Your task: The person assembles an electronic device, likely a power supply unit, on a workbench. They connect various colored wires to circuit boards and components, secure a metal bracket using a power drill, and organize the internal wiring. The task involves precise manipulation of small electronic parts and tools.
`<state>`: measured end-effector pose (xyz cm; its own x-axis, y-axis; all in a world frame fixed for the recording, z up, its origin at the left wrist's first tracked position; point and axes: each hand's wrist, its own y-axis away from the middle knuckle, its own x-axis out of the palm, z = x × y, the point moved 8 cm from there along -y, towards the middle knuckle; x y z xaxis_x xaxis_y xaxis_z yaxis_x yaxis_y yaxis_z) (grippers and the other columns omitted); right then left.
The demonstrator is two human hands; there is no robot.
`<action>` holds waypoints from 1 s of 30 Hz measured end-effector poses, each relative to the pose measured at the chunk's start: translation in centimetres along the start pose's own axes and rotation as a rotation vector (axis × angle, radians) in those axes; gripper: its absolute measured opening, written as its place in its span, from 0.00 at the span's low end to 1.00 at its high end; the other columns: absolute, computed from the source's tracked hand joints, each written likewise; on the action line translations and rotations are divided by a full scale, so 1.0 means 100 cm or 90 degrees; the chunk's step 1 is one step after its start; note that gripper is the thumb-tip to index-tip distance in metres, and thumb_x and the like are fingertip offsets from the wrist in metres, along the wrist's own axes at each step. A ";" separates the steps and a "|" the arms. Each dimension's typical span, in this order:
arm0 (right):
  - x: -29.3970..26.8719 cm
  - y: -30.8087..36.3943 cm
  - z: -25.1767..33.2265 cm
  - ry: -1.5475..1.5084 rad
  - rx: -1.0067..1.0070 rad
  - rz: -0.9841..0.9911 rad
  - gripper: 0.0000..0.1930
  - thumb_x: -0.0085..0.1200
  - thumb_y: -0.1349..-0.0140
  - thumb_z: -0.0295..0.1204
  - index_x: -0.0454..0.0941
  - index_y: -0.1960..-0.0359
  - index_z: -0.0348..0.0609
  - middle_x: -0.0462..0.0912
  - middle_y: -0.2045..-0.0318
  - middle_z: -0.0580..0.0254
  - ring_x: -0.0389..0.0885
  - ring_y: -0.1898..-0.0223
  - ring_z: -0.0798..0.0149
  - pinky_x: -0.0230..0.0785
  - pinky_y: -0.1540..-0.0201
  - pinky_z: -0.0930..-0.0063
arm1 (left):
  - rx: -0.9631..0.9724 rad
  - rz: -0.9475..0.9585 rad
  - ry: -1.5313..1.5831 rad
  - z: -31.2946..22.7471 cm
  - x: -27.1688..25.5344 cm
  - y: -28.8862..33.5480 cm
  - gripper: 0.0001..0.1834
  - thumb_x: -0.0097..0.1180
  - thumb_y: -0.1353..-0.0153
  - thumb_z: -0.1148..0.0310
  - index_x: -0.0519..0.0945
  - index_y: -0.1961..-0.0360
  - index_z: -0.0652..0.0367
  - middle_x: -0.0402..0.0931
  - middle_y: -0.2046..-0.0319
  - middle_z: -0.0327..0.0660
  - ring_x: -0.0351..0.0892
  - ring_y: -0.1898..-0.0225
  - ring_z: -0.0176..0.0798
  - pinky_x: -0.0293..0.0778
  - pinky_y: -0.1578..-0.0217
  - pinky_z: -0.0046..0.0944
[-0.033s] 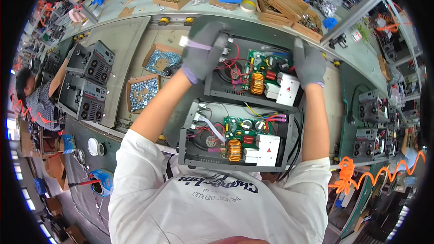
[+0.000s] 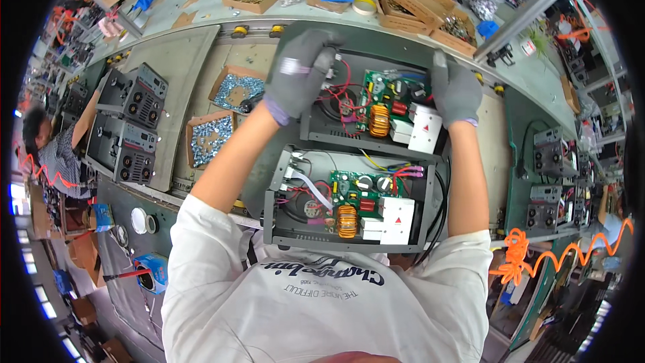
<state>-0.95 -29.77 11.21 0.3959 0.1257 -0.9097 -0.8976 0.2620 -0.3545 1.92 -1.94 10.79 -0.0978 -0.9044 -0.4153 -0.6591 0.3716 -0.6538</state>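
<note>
The far box (image 2: pixel 363 141) is by the surface's (image 2: pixel 376 37) far edge, left hand (image 2: pixel 294 72) and right hand (image 2: pixel 458 91) at its ends. I can't tell if either grip pinches. A caught finger (image 2: pixel 324 62) could yank red wires (image 2: pixel 348 74).

Outstretched arms (image 2: pixel 233 159), gloved hands (image 2: pixel 295 77) apart

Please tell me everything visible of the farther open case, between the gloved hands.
The farther case is a dark grey, metal-looking box, its top open. Inside are a green circuit board, a copper-coloured coil, a white plate with a red mark, and red wires. Small slots line part of its near wall. It lies on a dark green surface, just beyond the nearer case. The left hand is at its left end, the right hand at its right; exact contact is unclear.
</note>
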 end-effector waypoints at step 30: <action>-0.001 0.008 -0.012 -0.134 -0.013 -0.128 0.34 0.34 0.28 0.58 0.87 0.73 0.47 0.84 0.76 0.49 0.85 0.69 0.45 0.74 0.65 0.50 | -0.250 0.416 -0.752 -0.004 0.116 0.013 0.13 0.58 0.39 0.55 0.88 0.63 0.48 0.83 0.62 0.39 0.81 0.53 0.44 0.71 0.48 0.48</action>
<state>-1.95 -30.71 10.73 0.5957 0.2700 -0.7564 -0.8000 0.2828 -0.5291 -0.34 -12.02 5.40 0.0837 0.1866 -0.9789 -0.9204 0.3909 -0.0041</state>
